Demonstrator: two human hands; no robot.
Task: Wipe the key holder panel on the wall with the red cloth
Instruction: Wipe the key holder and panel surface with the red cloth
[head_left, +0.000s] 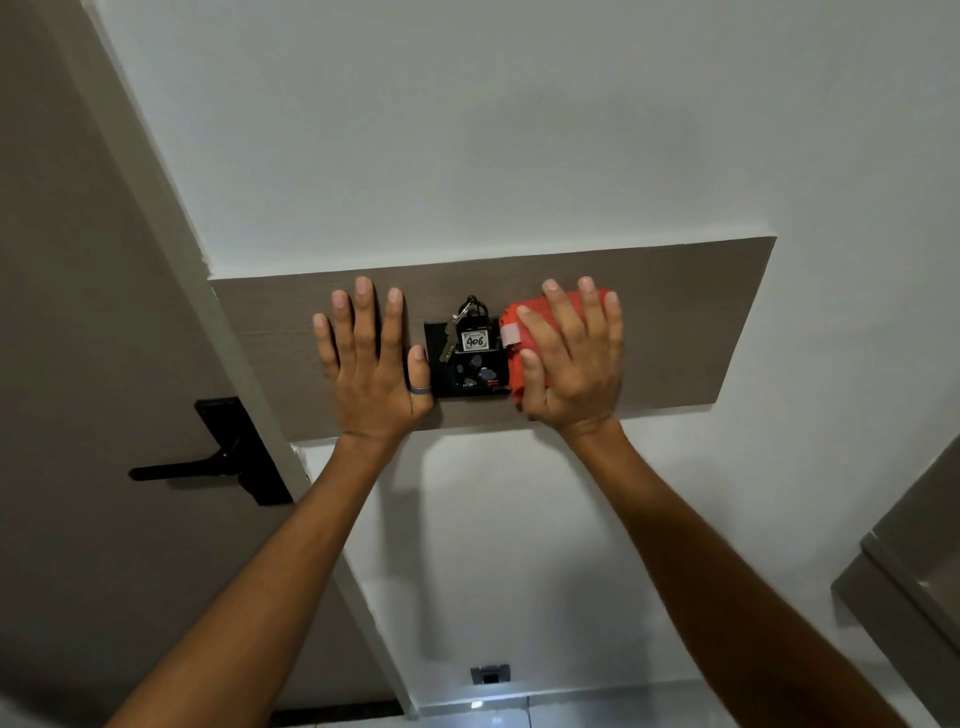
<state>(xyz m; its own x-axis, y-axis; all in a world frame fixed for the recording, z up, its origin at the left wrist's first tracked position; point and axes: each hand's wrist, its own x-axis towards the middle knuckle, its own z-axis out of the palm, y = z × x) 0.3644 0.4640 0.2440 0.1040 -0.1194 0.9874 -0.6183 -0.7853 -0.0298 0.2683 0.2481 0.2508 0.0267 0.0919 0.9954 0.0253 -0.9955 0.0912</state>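
Left hand (371, 364) flat on the wood panel (691, 322), grip spread. Right hand (574, 364), grip spread too, presses the red cloth (511, 374) just right of the key holder (470, 371).

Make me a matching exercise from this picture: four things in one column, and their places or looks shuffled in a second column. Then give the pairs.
Things
1. left hand
2. red cloth
3. key tag
4. door handle

Places and looks
A. black, on the door, left of the panel
B. pressed to the panel under the right hand, right of the key holder
C. flat on the panel, fingers straight, left of the key holder
D. white, marked 406, at the key holder

Pairs: 1-C, 2-B, 3-D, 4-A
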